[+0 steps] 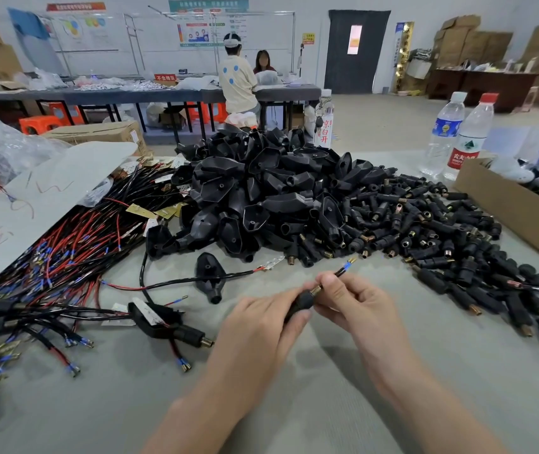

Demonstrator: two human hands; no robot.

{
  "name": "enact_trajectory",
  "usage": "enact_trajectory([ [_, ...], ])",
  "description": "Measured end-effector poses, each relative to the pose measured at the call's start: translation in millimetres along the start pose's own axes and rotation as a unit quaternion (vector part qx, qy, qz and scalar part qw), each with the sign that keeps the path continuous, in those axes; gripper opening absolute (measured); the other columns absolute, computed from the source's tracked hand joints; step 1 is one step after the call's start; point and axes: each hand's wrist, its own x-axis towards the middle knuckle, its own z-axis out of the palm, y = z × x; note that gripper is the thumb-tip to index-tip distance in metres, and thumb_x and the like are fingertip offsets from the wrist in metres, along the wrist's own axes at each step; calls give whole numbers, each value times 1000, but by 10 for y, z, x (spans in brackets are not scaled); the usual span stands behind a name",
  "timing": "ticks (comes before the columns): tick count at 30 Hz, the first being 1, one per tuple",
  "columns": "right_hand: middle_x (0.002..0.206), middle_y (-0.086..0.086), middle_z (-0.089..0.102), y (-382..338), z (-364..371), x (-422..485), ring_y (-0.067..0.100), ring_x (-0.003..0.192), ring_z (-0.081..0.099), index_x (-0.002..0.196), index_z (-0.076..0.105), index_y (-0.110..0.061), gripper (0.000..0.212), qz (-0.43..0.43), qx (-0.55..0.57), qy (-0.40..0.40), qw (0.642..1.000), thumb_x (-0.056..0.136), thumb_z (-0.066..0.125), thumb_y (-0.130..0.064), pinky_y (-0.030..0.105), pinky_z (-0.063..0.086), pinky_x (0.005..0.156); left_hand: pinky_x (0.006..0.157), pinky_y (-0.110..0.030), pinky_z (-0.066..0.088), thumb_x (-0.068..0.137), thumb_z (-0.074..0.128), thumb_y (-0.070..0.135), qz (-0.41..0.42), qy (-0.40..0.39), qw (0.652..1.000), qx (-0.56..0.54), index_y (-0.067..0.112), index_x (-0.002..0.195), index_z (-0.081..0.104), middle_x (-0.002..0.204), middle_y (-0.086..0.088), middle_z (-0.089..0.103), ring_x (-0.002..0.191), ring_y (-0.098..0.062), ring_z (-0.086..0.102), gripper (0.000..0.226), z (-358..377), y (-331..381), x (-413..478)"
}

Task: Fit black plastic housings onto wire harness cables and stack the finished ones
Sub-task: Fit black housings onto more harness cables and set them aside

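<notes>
Head view: left hand (255,326) holds a housing (302,303) in its grip above the counter (327,404); right hand (356,303) pinches the cable (341,271) emerging from it. Pulled off-axis, the thin cable could buckle or slip back.

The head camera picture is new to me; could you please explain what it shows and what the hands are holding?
This single picture comes from a camera worn on a person's head, looking down at their own bare hands; there is no machine. The left hand grips a small black sleeve, and the right hand pinches a thin cable poking out of it. On the grey table lie a heap of black housings, more sleeves, red and black harness cables, water bottles and a cardboard box.
</notes>
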Motion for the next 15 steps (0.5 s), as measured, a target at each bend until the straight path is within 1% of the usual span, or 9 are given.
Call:
enact_trajectory([
  [2,101,6,77,8,11,-6,16,98,73,86,80,-22,29,-3,20,0,1000,76,67,-46,26,58,88,81,-28,41,99,43,42,1,5,1000,30,20,114,68,96,12,72,87,-7,61,36,-19,-47,16],
  [4,104,7,77,5,3,6,17,96,73,85,79,-22,24,4,55,8,998,81,66,-42,25,58,84,79,-29,41,98,42,40,13,9,998,63,20,110,70,92,12,71,83,-10,65,36,-35,-117,22],
  [7,98,3,77,-68,-141,73,15,83,73,86,73,-18,18,14,143,78,987,85,63,-33,23,59,74,77,-29,38,97,46,37,26,21,993,112,20,103,70,85,13,70,76,-12,65,30,-74,-273,13],
  [10,89,-2,73,-161,-342,140,12,75,71,91,65,-14,14,18,178,139,974,92,60,-28,22,59,70,77,-29,42,94,56,36,36,26,986,160,22,103,72,84,14,70,74,-13,64,23,-112,-372,24],
  [12,89,-1,72,-177,-388,147,12,76,71,92,65,-16,14,17,189,145,971,97,58,-27,22,59,69,76,-31,49,96,50,38,50,16,985,167,23,103,72,81,14,69,73,-13,64,27,-109,-363,23],
  [13,92,1,73,-172,-372,140,13,78,72,95,65,-16,14,19,194,139,971,96,57,-28,23,60,70,74,-32,51,97,47,39,50,9,986,159,23,104,72,80,14,69,71,-13,63,30,-108,-351,18],
  [15,102,7,75,-115,-270,99,18,88,75,108,67,-15,25,40,186,93,977,91,60,-33,28,62,74,69,-31,51,96,48,39,41,1,990,137,23,104,72,80,14,69,69,-13,63,30,-106,-318,10],
])
